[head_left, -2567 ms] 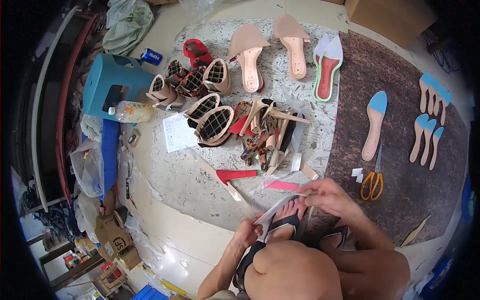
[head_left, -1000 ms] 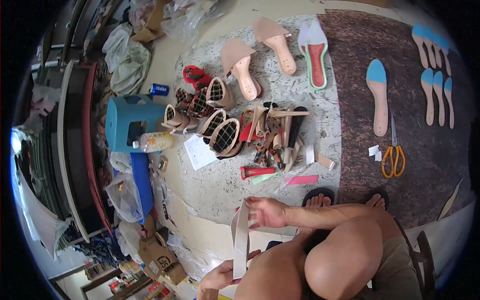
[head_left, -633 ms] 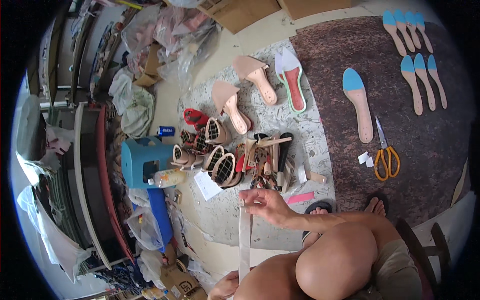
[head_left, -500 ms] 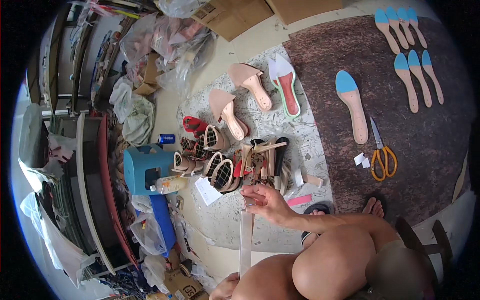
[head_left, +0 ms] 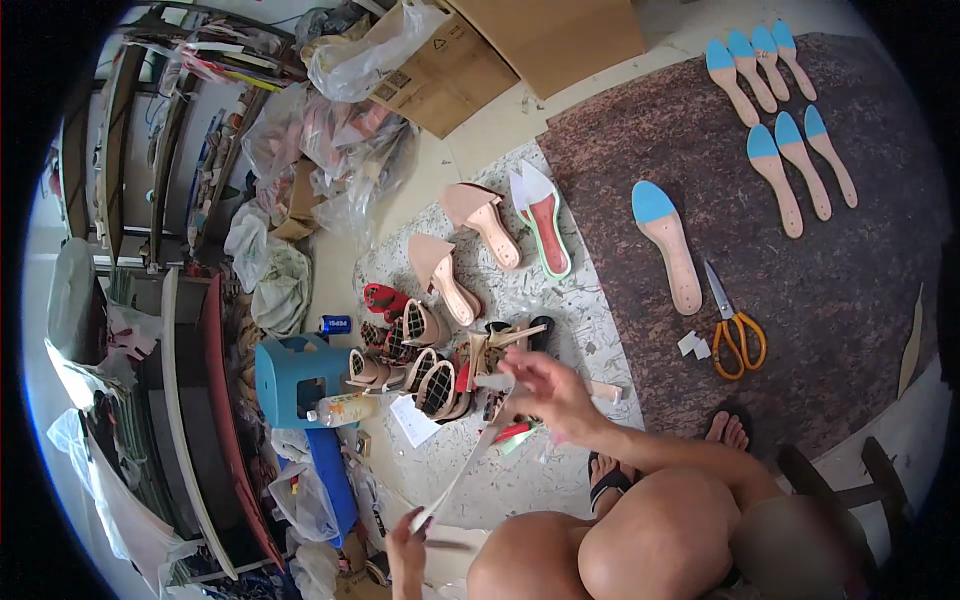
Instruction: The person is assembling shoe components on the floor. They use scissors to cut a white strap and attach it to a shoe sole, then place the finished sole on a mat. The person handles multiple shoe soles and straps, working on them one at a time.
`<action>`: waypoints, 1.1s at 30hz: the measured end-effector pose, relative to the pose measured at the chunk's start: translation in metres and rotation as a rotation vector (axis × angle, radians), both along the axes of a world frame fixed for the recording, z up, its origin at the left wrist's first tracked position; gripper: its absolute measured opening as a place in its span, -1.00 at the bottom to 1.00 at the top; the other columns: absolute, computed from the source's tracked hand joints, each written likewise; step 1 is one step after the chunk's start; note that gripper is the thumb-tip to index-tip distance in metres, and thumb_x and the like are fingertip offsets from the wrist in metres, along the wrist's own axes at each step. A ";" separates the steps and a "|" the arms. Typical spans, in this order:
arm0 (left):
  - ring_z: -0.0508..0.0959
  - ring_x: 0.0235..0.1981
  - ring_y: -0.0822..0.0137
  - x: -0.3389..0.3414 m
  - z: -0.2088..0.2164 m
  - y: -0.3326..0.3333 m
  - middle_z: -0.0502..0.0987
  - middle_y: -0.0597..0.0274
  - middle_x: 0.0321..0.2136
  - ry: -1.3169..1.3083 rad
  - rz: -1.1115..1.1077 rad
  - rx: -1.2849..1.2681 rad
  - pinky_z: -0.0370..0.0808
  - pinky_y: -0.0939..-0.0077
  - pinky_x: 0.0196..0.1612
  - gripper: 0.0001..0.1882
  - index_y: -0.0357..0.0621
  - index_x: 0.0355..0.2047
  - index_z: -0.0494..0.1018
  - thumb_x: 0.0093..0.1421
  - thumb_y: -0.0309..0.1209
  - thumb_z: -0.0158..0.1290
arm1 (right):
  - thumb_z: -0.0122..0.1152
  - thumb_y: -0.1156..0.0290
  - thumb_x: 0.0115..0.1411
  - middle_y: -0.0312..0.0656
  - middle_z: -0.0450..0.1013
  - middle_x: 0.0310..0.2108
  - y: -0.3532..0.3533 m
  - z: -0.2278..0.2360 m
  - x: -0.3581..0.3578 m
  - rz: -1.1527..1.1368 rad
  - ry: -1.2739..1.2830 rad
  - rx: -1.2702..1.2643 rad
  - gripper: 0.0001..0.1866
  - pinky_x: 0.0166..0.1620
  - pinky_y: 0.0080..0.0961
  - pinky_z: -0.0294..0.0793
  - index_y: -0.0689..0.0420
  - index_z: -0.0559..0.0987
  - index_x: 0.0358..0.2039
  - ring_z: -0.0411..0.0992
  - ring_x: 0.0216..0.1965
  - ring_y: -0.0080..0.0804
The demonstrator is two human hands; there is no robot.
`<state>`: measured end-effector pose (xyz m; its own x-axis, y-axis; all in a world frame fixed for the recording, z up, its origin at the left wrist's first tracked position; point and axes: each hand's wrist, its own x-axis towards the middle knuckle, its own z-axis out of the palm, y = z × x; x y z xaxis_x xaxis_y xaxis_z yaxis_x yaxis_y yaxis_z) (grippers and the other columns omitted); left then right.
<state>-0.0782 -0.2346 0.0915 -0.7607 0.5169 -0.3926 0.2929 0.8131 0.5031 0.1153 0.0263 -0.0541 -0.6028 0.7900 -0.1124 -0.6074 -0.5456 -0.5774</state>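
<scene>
A narrow pale strip slants between my two hands, its surface partly blurred. My left hand, low in the view, is closed on its lower end; a dark, thin, smeared thing juts out beside these fingers. At the upper end, my right hand pinches the strip near its fingertips, the other fingers spread. A small whitish end piece shows by the right fingertips. Just beyond that hand lie a heap of high-heeled shoe parts and sandals with checked linings.
Scissors with orange handles and a blue-toed insole lie on the brown mat. More insoles are at far right. Shoe uppers, a teal stool, a bottle and cardboard boxes stand around.
My left hand has moved left and come further into view. The strip, nearly upright before, now slants between the hands. My right hand has shifted slightly right, its fingers more spread.
</scene>
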 end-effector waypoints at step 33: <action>0.41 -0.72 0.53 0.121 0.057 0.229 0.46 0.28 -0.71 -0.169 -0.745 -0.102 0.32 0.58 -0.65 -0.64 -0.39 -0.38 0.54 0.37 -0.29 -0.06 | 0.31 0.36 0.05 0.11 0.28 0.15 0.027 -0.030 0.173 -0.330 -1.086 0.859 -0.37 0.22 -0.17 0.22 0.18 0.39 0.16 0.25 0.18 0.01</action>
<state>0.0428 -0.0061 0.1485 -0.1509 0.8243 -0.5457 0.7070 0.4758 0.5232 0.2879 0.0534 -0.0837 -0.3064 0.9336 0.1861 0.3162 0.2842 -0.9051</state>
